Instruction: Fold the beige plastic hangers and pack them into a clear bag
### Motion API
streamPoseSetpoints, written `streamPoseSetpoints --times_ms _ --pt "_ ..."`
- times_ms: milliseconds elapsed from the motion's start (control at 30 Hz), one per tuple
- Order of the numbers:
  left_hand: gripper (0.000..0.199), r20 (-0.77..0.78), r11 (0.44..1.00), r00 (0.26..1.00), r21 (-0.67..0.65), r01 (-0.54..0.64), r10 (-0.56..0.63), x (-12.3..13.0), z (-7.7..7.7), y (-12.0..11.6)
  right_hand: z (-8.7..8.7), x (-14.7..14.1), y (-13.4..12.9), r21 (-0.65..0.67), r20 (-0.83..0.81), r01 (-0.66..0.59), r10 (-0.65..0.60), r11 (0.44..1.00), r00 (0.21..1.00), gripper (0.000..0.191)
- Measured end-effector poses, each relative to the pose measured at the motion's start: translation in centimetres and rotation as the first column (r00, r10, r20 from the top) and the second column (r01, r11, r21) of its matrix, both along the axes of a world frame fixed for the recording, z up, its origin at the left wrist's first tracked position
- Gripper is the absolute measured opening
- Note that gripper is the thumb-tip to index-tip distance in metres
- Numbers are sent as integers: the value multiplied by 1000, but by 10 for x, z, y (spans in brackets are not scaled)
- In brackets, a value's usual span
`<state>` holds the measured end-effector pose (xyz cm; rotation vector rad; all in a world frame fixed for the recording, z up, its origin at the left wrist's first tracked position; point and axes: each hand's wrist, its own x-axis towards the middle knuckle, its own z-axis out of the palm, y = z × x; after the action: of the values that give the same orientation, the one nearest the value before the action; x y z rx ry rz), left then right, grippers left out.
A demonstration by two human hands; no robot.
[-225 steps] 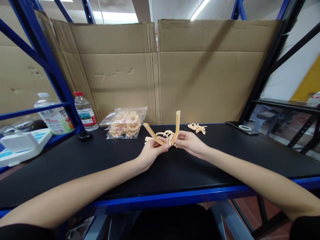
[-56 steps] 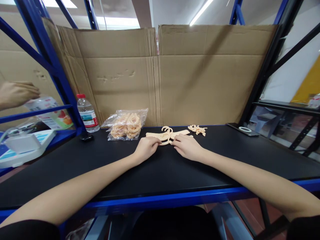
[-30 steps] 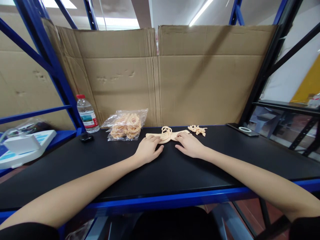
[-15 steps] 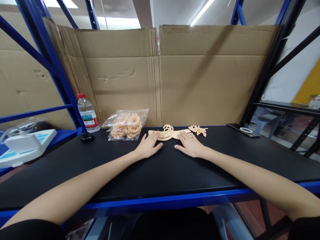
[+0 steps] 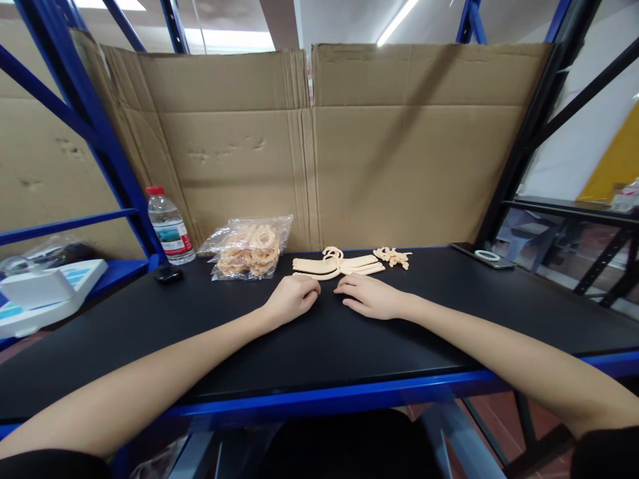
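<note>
Pale wooden pieces (image 5: 357, 264), long and flat with a curled piece at their middle, lie on the black tabletop (image 5: 319, 352). A small branching wooden piece (image 5: 393, 257) lies just to their right. My left hand (image 5: 293, 297) rests on the tabletop in front of the left end, its fingers curled in; nothing shows in it. My right hand (image 5: 368, 295) lies in front of the right end, fingers loosely spread and holding nothing. A clear plastic bag (image 5: 249, 249) full of similar pale pieces sits left of the flat pieces.
A water bottle (image 5: 170, 227) with a red cap and a small black object (image 5: 168, 274) stand at the back left. A white device (image 5: 54, 289) is at the far left. A phone (image 5: 482, 256) with a white ring on it lies at the right. Cardboard (image 5: 414, 153) walls the back.
Both hands have drawn back off the flat pieces toward the near edge. My left fingers have curled in. The view has shifted slightly.
</note>
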<state>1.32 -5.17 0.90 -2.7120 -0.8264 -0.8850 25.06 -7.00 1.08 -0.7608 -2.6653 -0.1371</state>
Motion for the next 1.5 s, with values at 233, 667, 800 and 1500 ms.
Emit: streamPoseSetpoints --times_ms 233,667,800,1500 --pt "24 -24 999 1000 -49 -19 18 0 1 0 2 -1 -2 2 16 11 -11 1000 1000 27" --pt "18 -73 1000 997 -23 1 -2 2 4 -5 2 -1 -3 1 28 16 -16 1000 999 28" --pt "21 -85 1000 996 10 11 -10 1 3 -3 2 -1 -3 6 25 14 -14 1000 1000 28" --pt "21 2 999 999 -9 32 -32 2 1 -4 3 -2 -4 -17 21 15 -15 1000 1000 29"
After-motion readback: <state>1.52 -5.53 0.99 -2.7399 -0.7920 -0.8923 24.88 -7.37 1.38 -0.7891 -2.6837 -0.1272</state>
